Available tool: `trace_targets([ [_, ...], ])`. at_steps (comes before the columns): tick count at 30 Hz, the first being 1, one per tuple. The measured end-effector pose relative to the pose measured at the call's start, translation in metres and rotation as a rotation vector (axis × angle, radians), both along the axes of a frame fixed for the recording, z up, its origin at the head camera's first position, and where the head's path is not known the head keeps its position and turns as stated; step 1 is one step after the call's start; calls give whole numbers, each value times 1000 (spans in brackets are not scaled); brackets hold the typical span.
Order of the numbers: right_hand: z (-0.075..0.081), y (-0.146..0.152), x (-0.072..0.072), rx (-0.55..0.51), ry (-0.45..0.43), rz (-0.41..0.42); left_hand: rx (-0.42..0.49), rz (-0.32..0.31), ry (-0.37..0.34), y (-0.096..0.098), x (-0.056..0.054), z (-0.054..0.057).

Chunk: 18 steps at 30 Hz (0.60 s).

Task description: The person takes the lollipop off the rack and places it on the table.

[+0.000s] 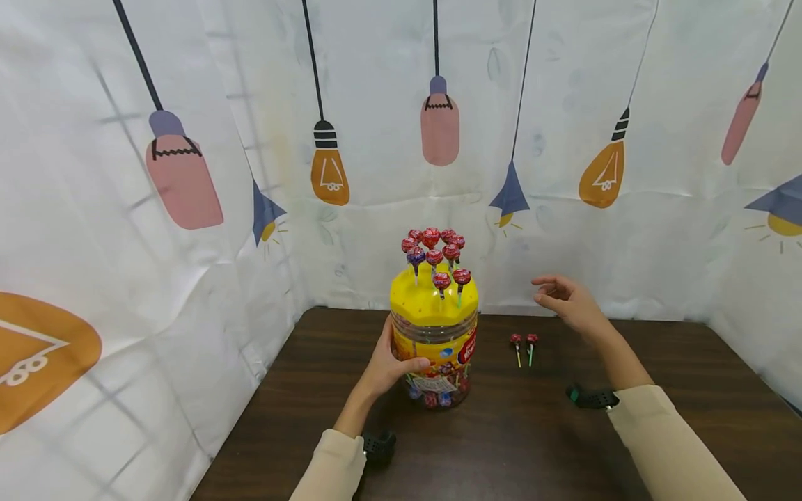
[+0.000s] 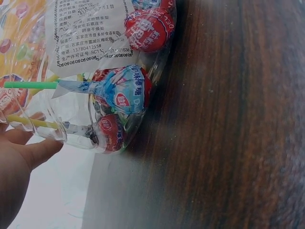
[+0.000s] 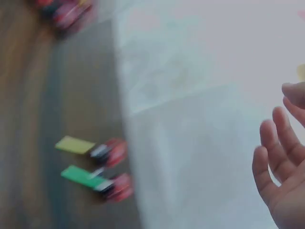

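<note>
A clear plastic jar with a yellow lid stands on the table, with wrapped lollipops inside. Several lollipops stick up out of the lid, most of them red and one purple. My left hand grips the jar's left side, its thumb across the front label. Up close, the left wrist view has a blue-wrapped lollipop behind the jar wall. To the right, my right hand is raised above the table with loosely bent fingers and nothing in them. Two red lollipops lie below and left of it.
The dark wooden table ends at a white curtain printed with lamps, which hangs behind it and along the left side. Black straps with small devices sit on both wrists.
</note>
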State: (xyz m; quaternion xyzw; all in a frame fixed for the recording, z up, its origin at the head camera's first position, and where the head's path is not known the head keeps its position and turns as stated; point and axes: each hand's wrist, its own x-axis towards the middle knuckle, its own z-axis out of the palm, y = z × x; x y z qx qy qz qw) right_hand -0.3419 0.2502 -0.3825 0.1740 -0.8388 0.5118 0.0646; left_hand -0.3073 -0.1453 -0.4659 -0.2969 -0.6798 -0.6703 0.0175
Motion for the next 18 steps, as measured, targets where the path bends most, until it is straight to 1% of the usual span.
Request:
trace_targets([
  [4,35,-15,14,-73,100,21,-5,0,-5,0,1,1],
  [7,58,-32,27,-89,154,14,-8,1,-1,0,1,1],
  [10,76,-51,37,-79,224,35,-8,1,-5,0,1,0],
  [13,85,-71,43,-48,285,90,-13,4,-11,-1,0,0],
  [15,88,-84,47,-22,298,130,-16,5,-14,-1,0,0],
  [18,88,-101,52,2,308,174,-21,11,-16,-1,0,-1],
])
